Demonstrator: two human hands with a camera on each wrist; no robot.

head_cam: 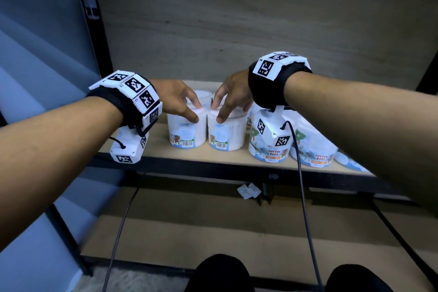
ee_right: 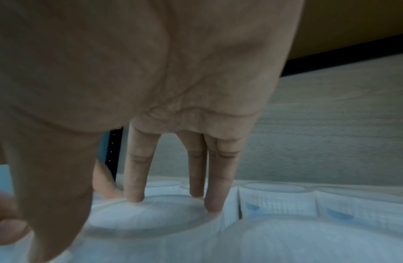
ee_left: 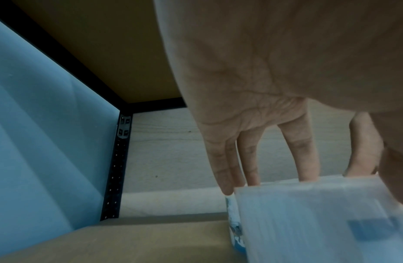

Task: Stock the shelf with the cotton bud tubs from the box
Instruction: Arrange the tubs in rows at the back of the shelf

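Our left hand [head_cam: 180, 99] pinches the left tub [head_cam: 187, 133] by its rim, our right hand [head_cam: 233, 95] the right tub [head_cam: 227, 135]. We judge them light, stiff, slick: grip the walls

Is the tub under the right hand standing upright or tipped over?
Upright. The tub under the right hand sits base-down on the shelf, its lid facing up and its barcode level.

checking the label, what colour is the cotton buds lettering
Orange, on the tub label; head view shows it best.
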